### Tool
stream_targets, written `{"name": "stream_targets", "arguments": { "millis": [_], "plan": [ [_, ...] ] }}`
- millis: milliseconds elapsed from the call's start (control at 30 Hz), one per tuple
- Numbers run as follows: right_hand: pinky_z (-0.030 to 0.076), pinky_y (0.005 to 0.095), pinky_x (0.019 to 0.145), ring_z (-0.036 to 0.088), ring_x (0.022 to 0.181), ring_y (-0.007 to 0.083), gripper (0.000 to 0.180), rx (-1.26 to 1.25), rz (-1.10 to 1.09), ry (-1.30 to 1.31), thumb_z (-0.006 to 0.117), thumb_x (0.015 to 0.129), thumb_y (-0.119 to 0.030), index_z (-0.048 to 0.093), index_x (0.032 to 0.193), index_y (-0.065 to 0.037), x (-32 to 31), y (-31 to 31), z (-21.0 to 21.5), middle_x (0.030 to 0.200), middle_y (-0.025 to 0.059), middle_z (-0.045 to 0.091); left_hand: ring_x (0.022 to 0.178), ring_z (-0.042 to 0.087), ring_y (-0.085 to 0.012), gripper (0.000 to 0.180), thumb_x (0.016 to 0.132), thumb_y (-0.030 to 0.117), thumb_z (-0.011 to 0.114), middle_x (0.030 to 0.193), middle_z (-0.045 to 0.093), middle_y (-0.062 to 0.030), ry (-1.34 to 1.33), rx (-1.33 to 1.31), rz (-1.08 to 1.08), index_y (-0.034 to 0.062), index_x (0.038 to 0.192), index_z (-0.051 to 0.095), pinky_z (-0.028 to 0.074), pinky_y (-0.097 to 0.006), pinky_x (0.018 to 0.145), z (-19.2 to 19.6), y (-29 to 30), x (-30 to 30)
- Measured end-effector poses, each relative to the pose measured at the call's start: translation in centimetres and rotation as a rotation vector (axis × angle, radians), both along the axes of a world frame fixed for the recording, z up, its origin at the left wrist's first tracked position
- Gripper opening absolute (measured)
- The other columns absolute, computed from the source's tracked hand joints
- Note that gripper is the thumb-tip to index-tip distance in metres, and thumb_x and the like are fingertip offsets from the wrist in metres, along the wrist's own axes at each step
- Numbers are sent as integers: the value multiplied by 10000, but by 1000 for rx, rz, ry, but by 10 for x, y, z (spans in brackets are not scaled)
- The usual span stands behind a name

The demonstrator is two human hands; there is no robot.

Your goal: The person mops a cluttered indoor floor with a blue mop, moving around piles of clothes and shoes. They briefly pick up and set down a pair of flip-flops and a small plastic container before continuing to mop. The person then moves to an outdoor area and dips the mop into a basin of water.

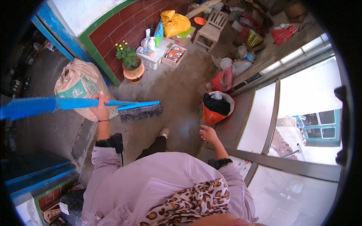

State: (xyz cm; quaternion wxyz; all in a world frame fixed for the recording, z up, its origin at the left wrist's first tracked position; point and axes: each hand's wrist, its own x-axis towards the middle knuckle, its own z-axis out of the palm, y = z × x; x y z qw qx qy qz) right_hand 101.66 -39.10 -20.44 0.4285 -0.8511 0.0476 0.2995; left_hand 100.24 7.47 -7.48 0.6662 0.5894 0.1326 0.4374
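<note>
My left hand (100,107) is closed round the blue handle of a broom (140,111). The broom lies crosswise in the view, its handle running to the left edge and its dark bristles on the right, over the concrete floor. Behind that hand stands a big tan woven sack (83,81) with green print, partly covered by the handle. My right hand (207,133) hangs on the other side, holding nothing, its fingers loosely bent and a little apart. Just beyond it stands a red bucket (213,114) with dark cloth and white plastic inside; hand and bucket look apart.
A potted yellow-flowered plant (130,62) stands by the tiled wall, beside a white storage box (152,60) and a carton of cans (174,55). Farther back are a wooden chair (212,30) and a yellow bag (174,23). A framed glass partition (257,116) runs along the right.
</note>
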Motion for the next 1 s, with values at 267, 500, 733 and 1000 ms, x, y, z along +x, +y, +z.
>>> {"name": "stream_targets", "arguments": {
  "millis": [267,500,733,1000],
  "plan": [
    [441,248,475,515,513,115,344,-12,183,56,509,763,-133,503,1092,-31,-63,60,-24,646,79,566,486,412,-117,219,793,45,517,535,414,-31,-6,-24,-252,48,612,394,388,-278,538,20,0,-72],
    [472,292,616,589,629,182,349,-36,190,-98,545,739,-177,525,1057,-34,-121,122,-16,737,120,603,493,463,-116,166,785,81,539,539,476,-30,53,33,-149,36,645,462,418,-258,538,31,47,-113],
    [380,343,858,458,1042,212,565,422,-38,-810,623,739,-204,370,1202,-4,-184,272,106,1158,142,458,486,478,-125,250,746,215,599,535,502,-42,280,526,-593,34,600,507,373,-300,447,15,46,-135],
    [453,351,688,545,705,221,755,571,-420,-1439,474,783,-456,136,1273,9,-316,366,235,797,145,537,591,509,-319,148,624,160,586,633,514,-130,99,761,-1083,67,625,471,391,-366,506,-38,-25,-225]
  ]
}}
